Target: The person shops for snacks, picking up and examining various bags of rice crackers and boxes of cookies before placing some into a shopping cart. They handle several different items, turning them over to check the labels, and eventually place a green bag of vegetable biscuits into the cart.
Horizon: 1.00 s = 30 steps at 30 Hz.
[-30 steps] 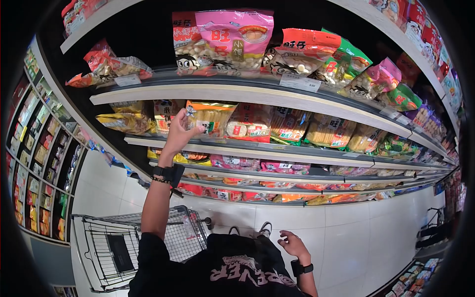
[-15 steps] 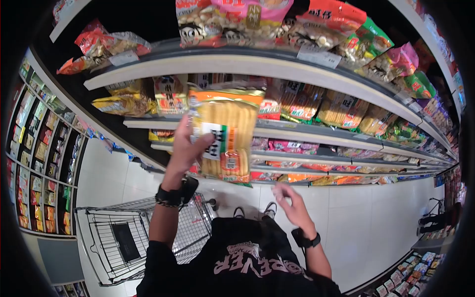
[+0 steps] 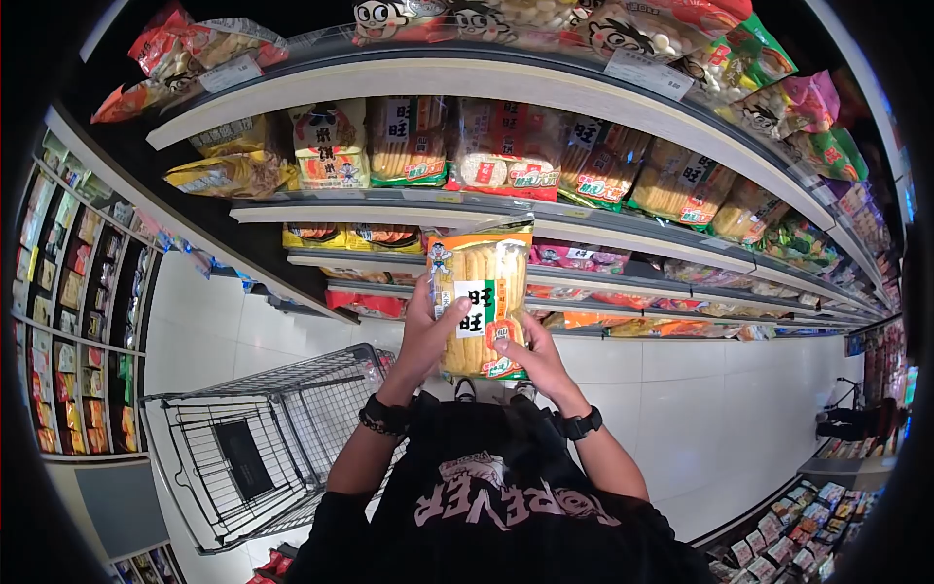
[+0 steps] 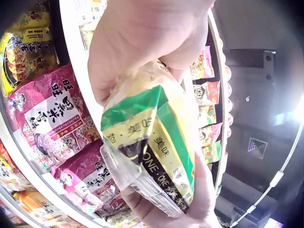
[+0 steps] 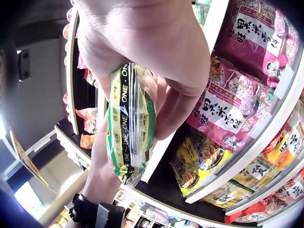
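Note:
A clear bag of rice crackers (image 3: 482, 263) with an orange top band and white-and-green label is held upright in front of the chest. My left hand (image 3: 420, 336) grips its left side, thumb across the front. My right hand (image 3: 545, 362) grips the lower right side, its thumb on the front near the bottom. In the left wrist view, the bag's green-and-cream end (image 4: 152, 142) shows between both hands. The right wrist view shows my right hand (image 5: 147, 42) curled round the bag, whose clear end seam (image 5: 135, 114) faces the camera.
Shelves (image 3: 389, 78) of bagged snacks curve across the front, with similar cracker bags (image 3: 409, 141) on the middle level. A wire shopping cart (image 3: 233, 389) stands at my left on the tiled floor (image 3: 671, 389). More shelving (image 3: 73, 321) lines the far left; packaged goods (image 3: 798, 535) sit low at right.
My left hand has drawn the cracker bag off the middle shelf, down and toward the chest. My right hand has come up from the side and taken hold of the bag too.

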{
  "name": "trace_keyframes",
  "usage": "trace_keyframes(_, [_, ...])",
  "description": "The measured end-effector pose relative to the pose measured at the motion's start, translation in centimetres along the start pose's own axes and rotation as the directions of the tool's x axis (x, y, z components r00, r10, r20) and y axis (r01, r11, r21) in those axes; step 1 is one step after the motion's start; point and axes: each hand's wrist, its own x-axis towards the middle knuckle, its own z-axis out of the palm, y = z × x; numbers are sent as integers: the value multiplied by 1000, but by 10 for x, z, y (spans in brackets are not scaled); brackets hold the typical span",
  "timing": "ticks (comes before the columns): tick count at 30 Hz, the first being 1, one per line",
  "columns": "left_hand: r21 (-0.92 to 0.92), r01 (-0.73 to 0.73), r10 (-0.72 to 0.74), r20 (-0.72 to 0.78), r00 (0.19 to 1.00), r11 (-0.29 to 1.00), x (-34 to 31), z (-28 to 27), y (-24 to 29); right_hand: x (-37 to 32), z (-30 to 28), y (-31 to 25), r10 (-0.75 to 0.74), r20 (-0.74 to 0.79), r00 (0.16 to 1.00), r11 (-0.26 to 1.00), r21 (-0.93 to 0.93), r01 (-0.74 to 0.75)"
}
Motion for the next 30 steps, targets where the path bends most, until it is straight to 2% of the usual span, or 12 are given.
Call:
trace_keyframes(15, [113,21,-30,80,996,993,14,-7,-6,0,-1,-6,-80,-120,990,994,-86,70])
trace_keyframes(17, [313,-119,116,28,993,942,13,-5,-9,3,-8,-5,-115,-134,984,989,-103,102])
trace_keyframes(18, [314,-124,118,38,992,941,11,-3,-8,5,-12,-5,-146,-144,979,984,-122,129])
trace_keyframes(20, [535,-221,228,54,972,816,5,5,-1,6,-11,-13,-217,-183,959,967,-175,185])
trace_keyframes(21, [562,-239,180,159,971,792,6,-4,-12,7,-10,-16,-257,-221,941,951,-234,204])
trace_keyframes(22, [562,-245,184,163,969,790,3,3,-10,7,-7,-21,-296,-255,920,931,-292,218])
trace_keyframes(23, [484,-221,149,183,972,847,-2,16,-6,4,-1,-35,-372,-178,911,853,-452,260])
trace_keyframes(24, [403,-189,114,202,973,895,-5,25,-5,2,4,-42,-373,-174,911,853,-451,263])
trace_keyframes(25, [211,-171,117,245,962,962,-3,28,-10,0,9,-46,-467,-31,884,717,-598,358])
trace_keyframes(26, [215,-170,117,240,964,962,-2,25,-11,-3,12,-50,-526,124,841,549,-706,447])
trace_keyframes(28, [29,193,-195,66,979,981,0,14,-8,-6,8,-57,-483,172,859,516,-737,437])
trace_keyframes(30, [3,196,-196,33,980,981,4,6,-7,-3,-6,-62,-441,303,845,408,-771,489])
